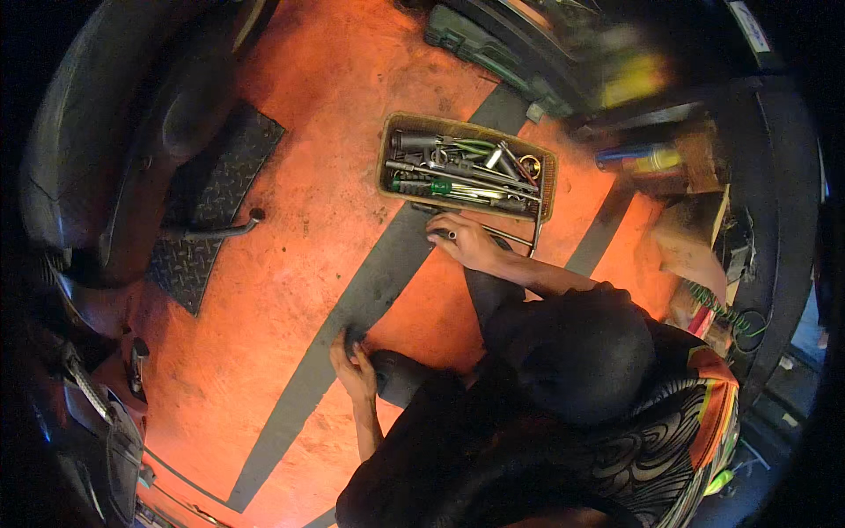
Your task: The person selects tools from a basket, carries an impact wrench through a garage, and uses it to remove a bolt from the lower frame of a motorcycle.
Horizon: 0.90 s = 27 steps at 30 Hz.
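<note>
My right hand [469, 245] is closed around a small dark cylinder with a bright round end [451, 235], which looks like a socket. It is just in front of a brown plastic basket [384, 165] full of hand tools. My left hand [354, 368] is lower and further left, above the grey floor stripe. Its fingers are bent around something small and dark [355, 337], too blurred to name. In the basket lie a green-handled screwdriver [437, 187], metal rods and wrenches. A thin bent metal bar [535, 231] shows at its near right corner.
A black vehicle body [97, 176] with a metal pedal lever [224, 232] stands at the left, by a black chequered mat [238, 158]. Beyond the basket is a dark green case [480, 55]. At the right are a cardboard box [700, 158] and a green coiled cord [744, 326].
</note>
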Each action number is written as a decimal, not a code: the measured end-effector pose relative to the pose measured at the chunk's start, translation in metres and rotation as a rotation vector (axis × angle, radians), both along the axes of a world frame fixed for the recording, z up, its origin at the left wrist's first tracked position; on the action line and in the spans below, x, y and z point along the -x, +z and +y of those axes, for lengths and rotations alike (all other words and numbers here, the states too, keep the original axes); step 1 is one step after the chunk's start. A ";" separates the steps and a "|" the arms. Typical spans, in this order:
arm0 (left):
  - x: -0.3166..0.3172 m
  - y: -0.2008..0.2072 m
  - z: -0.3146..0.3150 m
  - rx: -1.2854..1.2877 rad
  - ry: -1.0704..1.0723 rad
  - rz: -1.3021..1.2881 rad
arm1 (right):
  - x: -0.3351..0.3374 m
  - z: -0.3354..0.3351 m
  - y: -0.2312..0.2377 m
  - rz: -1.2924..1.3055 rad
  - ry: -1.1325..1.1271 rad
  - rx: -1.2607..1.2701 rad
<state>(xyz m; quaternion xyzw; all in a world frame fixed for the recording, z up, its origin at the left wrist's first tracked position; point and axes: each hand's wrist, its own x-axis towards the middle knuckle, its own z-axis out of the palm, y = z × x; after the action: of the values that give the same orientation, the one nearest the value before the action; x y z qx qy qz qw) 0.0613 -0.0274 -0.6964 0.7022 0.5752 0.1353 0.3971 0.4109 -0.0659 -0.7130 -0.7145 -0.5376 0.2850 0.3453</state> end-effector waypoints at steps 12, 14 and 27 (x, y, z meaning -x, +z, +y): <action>0.008 -0.002 -0.079 -0.076 -0.278 0.214 | 0.003 -0.029 0.025 -0.062 -0.068 0.133; 0.005 -0.004 -0.076 -0.074 -0.275 0.245 | 0.001 -0.066 0.035 -0.148 -0.065 0.132; -0.002 -0.009 -0.061 -0.068 -0.354 0.206 | -0.011 -0.116 0.005 -0.063 0.071 0.179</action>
<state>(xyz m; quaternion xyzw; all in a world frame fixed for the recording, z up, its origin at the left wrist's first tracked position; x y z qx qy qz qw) 0.0635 -0.0886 -0.7054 0.8154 0.4757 0.0104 0.3299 0.4215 -0.1816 -0.7085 -0.7317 -0.5456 0.3210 0.2527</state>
